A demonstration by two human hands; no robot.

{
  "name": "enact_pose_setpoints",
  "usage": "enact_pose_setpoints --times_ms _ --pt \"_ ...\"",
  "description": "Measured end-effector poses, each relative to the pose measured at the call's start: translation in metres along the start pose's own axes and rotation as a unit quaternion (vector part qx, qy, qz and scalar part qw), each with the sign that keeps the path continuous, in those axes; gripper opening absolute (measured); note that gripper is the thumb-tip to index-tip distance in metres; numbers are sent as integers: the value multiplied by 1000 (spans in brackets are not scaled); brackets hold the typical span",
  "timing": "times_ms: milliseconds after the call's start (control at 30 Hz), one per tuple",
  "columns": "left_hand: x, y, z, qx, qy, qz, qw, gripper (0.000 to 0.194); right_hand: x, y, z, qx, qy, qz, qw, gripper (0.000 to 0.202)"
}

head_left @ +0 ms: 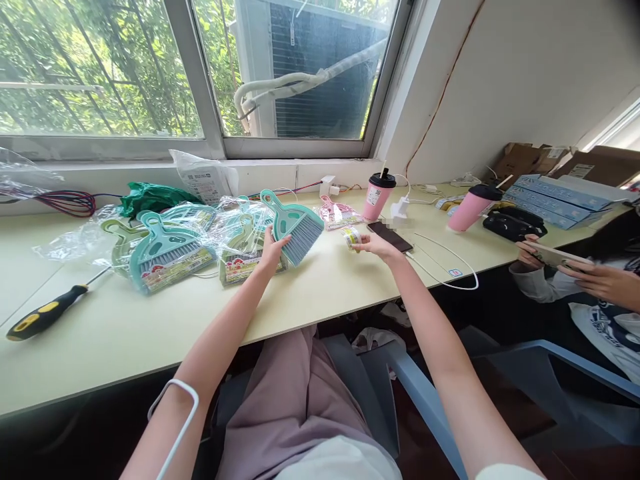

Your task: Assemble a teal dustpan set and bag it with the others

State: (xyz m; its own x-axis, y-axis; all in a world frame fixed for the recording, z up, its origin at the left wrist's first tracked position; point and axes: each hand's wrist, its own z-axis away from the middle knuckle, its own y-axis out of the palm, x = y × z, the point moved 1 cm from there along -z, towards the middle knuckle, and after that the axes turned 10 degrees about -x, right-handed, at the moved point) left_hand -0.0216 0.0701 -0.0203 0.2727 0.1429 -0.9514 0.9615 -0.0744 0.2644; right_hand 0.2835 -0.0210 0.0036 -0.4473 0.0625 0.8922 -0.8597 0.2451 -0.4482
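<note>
My left hand (pixel 273 250) is closed on a teal hand brush and dustpan set (pixel 295 227), tilted above the table with its grey bristles facing down and right. In my right hand (pixel 375 247), thumb and fingers pinch a small curled yellow-and-white printed band (pixel 351 237) just above the tabletop. Left of my left hand lies a green brush and dustpan set (pixel 245 263) in clear plastic with a printed label. Farther left is a wrapped teal set (pixel 167 250), partly over another green one (pixel 120 237). A pink set (pixel 337 213) lies behind my hands.
A black-and-yellow screwdriver (pixel 47 312) lies at left. Right of my right hand are a dark phone (pixel 390 237) with a white cable (pixel 460 257) and a pink cup (pixel 374 200). Another pink cup (pixel 473 208) stands farther right, near a person's hands (pixel 600 280) holding a phone.
</note>
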Motion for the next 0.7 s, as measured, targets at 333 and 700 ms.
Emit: enact_pose_setpoints --times_ms 333,700 --pt "3 5 6 -34 53 18 998 62 51 110 37 -39 142 -342 928 25" --pt "5 12 16 -28 38 32 998 71 64 146 52 -118 125 -267 948 38"
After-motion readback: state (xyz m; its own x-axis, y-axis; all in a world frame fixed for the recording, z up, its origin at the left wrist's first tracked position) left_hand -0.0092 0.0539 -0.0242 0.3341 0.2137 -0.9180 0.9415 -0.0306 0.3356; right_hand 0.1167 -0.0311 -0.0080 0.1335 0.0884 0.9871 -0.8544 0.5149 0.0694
